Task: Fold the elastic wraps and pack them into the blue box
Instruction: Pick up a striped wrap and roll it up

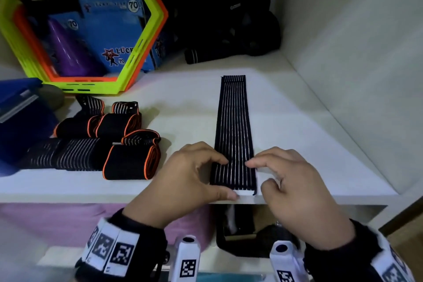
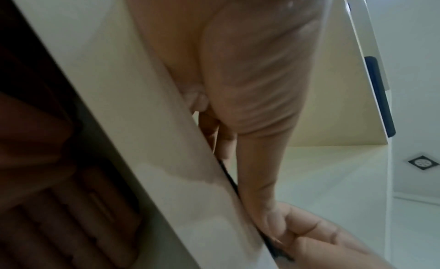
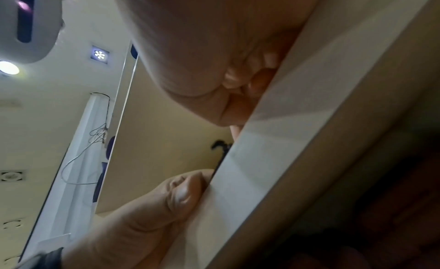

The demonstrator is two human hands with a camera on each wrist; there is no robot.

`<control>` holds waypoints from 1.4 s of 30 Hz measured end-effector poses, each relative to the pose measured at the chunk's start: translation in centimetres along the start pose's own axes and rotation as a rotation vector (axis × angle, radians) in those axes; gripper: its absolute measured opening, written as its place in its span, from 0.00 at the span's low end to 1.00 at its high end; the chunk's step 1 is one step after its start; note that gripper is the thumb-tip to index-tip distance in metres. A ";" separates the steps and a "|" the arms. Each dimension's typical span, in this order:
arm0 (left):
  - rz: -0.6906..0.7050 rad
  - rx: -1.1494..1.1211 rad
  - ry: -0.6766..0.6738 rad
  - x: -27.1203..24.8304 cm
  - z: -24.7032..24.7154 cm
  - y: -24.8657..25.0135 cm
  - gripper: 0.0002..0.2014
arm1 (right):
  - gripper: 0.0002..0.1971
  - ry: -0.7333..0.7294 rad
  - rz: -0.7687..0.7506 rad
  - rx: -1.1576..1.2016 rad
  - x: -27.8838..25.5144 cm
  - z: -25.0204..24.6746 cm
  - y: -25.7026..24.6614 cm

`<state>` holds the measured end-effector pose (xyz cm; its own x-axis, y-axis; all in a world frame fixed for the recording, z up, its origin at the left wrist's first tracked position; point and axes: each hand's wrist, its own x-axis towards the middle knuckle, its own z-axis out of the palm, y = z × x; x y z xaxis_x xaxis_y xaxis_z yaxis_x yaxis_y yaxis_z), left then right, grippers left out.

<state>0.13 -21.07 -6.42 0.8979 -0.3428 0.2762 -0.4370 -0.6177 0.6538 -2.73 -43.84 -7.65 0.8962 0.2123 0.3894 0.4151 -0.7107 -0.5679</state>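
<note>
A long black elastic wrap (image 1: 233, 121) with thin pale stripes lies flat on the white shelf (image 1: 183, 103), running away from me. My left hand (image 1: 194, 174) holds its near end, curled fingertips on the left edge and thumb (image 3: 185, 194) at the near corner by the shelf lip. My right hand (image 1: 286, 181) has its index tip on the wrap's right edge and its thumb beside it. Folded orange-trimmed wraps (image 1: 130, 158) and black striped rolls (image 1: 64, 153) lie to the left. The dark blue box (image 1: 20, 126) sits at the far left, partly cut off.
Neon yellow and orange hexagon rings (image 1: 137, 36) lean at the back left around a purple cone (image 1: 68, 52) and blue printed cartons (image 1: 114, 30). Black gear (image 1: 240, 25) is piled at the back. A wall (image 1: 343, 52) closes the right side. A pink item (image 1: 68, 220) lies below.
</note>
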 end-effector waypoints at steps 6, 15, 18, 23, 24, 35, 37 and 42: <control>0.033 0.160 -0.143 0.0 0.0 -0.2 0.36 | 0.24 0.022 0.015 -0.010 -1.5 0.6 -0.6; 0.051 -0.095 -0.092 -0.6 -0.9 -1.1 0.22 | 0.25 -0.001 0.079 -0.062 -1.4 0.9 -1.1; 0.072 -0.080 -0.139 -0.6 -1.0 -1.3 0.24 | 0.25 0.000 0.123 -0.011 -1.3 0.9 -1.3; 0.095 -0.004 -0.153 -0.9 -0.9 -0.9 0.23 | 0.13 0.024 0.136 0.058 -1.3 0.6 -1.1; 0.085 -0.034 -0.139 -0.8 -0.9 -0.9 0.19 | 0.07 0.041 0.139 0.073 -1.1 0.4 -1.1; -0.115 -0.258 0.092 -0.8 0.0 0.0 0.14 | 0.11 0.131 0.295 0.229 0.0 0.9 -1.3; -0.123 -0.218 0.165 -0.8 0.2 0.1 0.09 | 0.07 0.144 0.299 0.194 0.2 1.1 -1.5; -0.051 -0.040 0.300 -0.8 0.9 -0.1 0.12 | 0.07 0.159 0.324 0.196 0.4 1.1 -1.7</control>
<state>-0.62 -21.32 -7.34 0.8970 -0.0842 0.4338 -0.3937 -0.5985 0.6977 -2.96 -41.79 -7.32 0.9566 -0.1184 0.2663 0.1511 -0.5797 -0.8007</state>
